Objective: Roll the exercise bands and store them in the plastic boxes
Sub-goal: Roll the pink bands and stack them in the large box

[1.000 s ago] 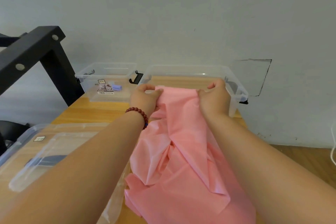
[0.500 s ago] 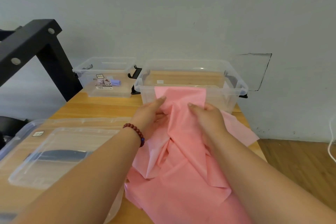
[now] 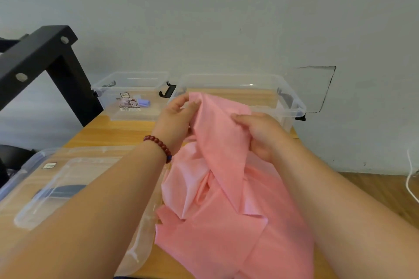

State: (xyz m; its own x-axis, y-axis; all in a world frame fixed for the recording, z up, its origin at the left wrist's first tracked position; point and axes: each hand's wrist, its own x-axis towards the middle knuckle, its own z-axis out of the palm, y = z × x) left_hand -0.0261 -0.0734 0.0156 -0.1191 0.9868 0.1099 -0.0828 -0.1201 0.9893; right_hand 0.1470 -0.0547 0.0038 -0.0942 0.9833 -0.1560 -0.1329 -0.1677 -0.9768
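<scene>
A wide pink exercise band (image 3: 222,199) lies crumpled on the wooden table (image 3: 113,130), its far end lifted. My left hand (image 3: 174,118) pinches that raised end at its left edge. My right hand (image 3: 260,133) grips the band's right side a little lower, fingers curled over the fabric. Behind the hands stands a large clear plastic box (image 3: 292,102), open, its floor bare where it shows. A smaller clear box (image 3: 131,97) sits to its left with a label and a small purple item inside.
A clear box lid (image 3: 74,179) lies on the table under my left forearm, near the left edge. A black metal frame (image 3: 45,56) rises at the back left. A grey wall closes the back. A white cable (image 3: 410,179) hangs at the right over the floor.
Both hands went down with the band's end to the table half a second ago, then lifted it again. The left hand now holds higher than the right.
</scene>
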